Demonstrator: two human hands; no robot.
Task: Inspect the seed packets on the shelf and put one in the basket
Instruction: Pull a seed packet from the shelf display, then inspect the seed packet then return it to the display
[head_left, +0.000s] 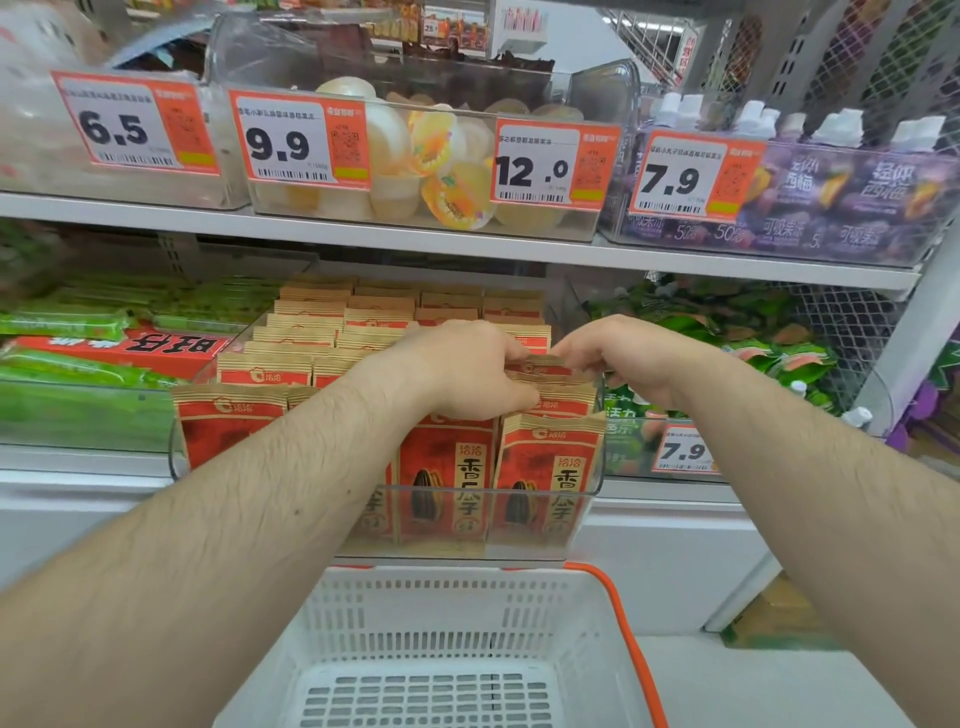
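Red and tan seed packets (545, 467) stand upright in rows inside a clear plastic bin (540, 525) on the lower shelf. My left hand (462, 369) rests on the packet tops in the right-hand row, fingers curled over them and thumb pressing the front of one. My right hand (618, 358) reaches in from the right, its fingertips pinching the top edge of a packet further back in the same row. Both hands touch packets still standing in the bin. A white slotted basket (467, 608) with an orange handle sits directly below the bin; nothing shows inside it.
Green snack packs (78, 364) and a red box (130, 345) lie left of the bin. Green bags (753, 338) fill the bin to the right. On the upper shelf (415, 236) stand clear bins of jelly cups (436, 161) and purple pouches (831, 197), with orange price tags.
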